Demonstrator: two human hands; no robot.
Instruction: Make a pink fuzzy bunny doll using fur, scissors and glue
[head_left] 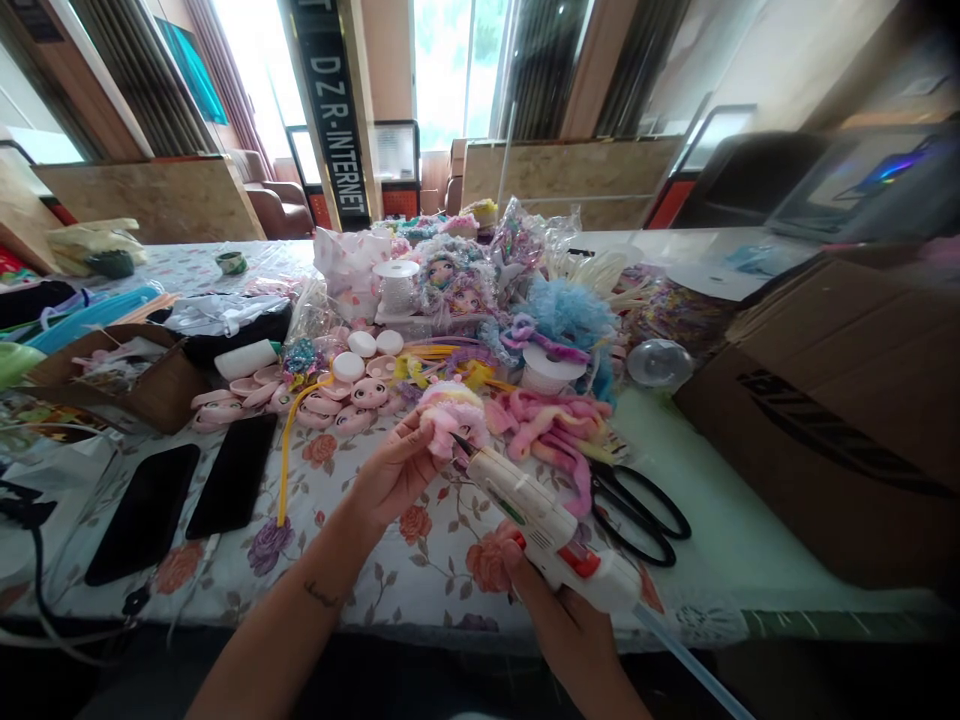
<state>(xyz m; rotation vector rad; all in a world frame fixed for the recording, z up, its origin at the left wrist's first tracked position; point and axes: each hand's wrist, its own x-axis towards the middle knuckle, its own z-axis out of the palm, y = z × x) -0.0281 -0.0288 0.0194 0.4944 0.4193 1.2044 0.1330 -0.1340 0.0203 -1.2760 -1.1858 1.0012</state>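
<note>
1. Two bare hands work over a flowered tablecloth (360,565) in the head view, the only view.
2. The left hand (390,470) is curled, thumb and fingers pinching a small fluffy doll head (452,398), mostly pink with some pale yellow, held up just above the table.
3. The right hand (566,630) is wrapped around the handle of a white glue gun (525,500); a long glue stick (694,660) runs out of its back end.
4. The gun's dark nozzle (461,443) points at the doll head; whether it touches the fluff, I cannot tell.
5. Just right of the doll head lie pink and yellow fuzzy strips (551,420), with black scissors (637,515) beside them.
6. To the left are pink doll faces (367,395), round white caps (349,366), a bent yellow strip (285,460) and two dark phones (234,475) side by side.
7. Behind stand a white spool (396,285) and blue fluff (566,315); a large cardboard box (840,420) is at the right.
</note>
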